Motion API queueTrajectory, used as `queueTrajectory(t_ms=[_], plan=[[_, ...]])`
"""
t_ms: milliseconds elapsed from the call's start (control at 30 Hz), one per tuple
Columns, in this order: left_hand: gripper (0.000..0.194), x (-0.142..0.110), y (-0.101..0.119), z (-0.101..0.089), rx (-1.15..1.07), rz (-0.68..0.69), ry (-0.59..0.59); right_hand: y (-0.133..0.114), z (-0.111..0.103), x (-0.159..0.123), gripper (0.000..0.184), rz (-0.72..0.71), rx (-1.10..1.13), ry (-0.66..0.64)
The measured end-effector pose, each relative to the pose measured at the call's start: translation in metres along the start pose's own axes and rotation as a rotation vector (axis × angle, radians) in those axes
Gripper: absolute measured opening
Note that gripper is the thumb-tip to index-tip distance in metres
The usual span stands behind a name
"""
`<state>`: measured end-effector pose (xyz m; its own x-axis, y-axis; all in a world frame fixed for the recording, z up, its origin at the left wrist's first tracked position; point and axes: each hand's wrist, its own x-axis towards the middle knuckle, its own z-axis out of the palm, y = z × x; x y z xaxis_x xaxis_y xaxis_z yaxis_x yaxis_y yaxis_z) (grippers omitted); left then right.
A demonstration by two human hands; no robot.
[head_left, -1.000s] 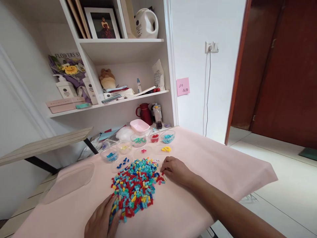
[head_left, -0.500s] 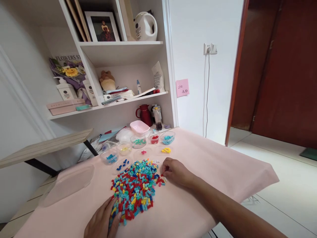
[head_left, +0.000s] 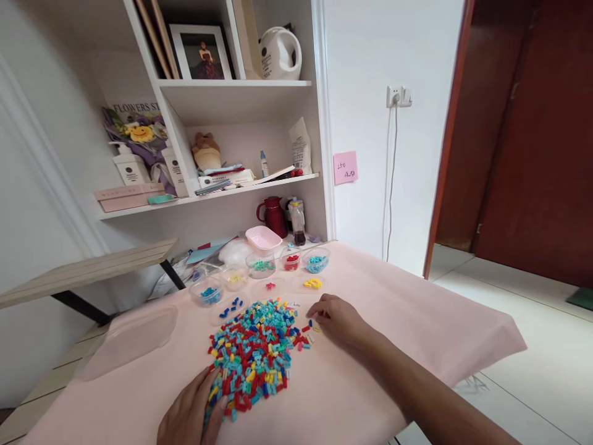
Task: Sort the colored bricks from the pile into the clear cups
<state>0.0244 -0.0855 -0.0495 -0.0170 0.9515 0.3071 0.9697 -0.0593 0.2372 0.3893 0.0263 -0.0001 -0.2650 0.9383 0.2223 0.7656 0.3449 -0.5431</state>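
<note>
A heap of small colourful plastic building bricks [head_left: 252, 352] lies on the pink table cover. My left hand [head_left: 189, 408] rests against the heap's near left edge, fingers stretched and thumb apart. To the right of the heap is my right hand [head_left: 336, 318], its fingers bent loosely and a little apart just above a few stray bricks [head_left: 306, 334]; I see nothing held in it. Behind the heap stand clear dishes of bricks sorted by colour, among them a yellow group [head_left: 312, 283], a dark blue group [head_left: 231, 307] and a light blue group [head_left: 316, 263].
A clear lid or tray [head_left: 132, 340] lies on the left of the table. At the back are a pink basin [head_left: 264, 240], a red jug [head_left: 273, 216] and a bottle [head_left: 298, 222]. A wooden-topped stand [head_left: 88, 269] is at the left, below the white shelves [head_left: 236, 83].
My right hand has lifted slightly and shifted right, its fingers loosening, and stray bricks beside the heap now show. My left hand stays put. The view has tilted slightly.
</note>
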Motion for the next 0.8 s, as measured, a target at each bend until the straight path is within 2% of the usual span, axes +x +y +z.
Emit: queueTrajectory(t_ms=[133,300,467,667,800], plan=[[0.049,-0.001,0.013,-0.003,-0.016,-0.034,0.082,-0.001,-0.002,-0.002,0.023,-0.035,0.019,-0.015],[0.052,-0.003,0.020,-0.009,-0.059,-0.055,0.062,-0.001,-0.001,-0.004,0.027,-0.232,0.129,-0.098],[0.052,-0.005,0.021,-0.011,-0.065,-0.062,0.042,-0.006,0.000,-0.005,0.026,-0.169,0.153,-0.057],[0.052,-0.007,0.028,-0.012,-0.076,-0.065,0.082,-0.009,0.006,-0.005,0.025,-0.305,0.018,-0.064],[0.050,-0.008,0.028,-0.013,-0.079,-0.061,0.080,-0.009,0.008,-0.004,0.023,-0.313,-0.007,-0.068]])
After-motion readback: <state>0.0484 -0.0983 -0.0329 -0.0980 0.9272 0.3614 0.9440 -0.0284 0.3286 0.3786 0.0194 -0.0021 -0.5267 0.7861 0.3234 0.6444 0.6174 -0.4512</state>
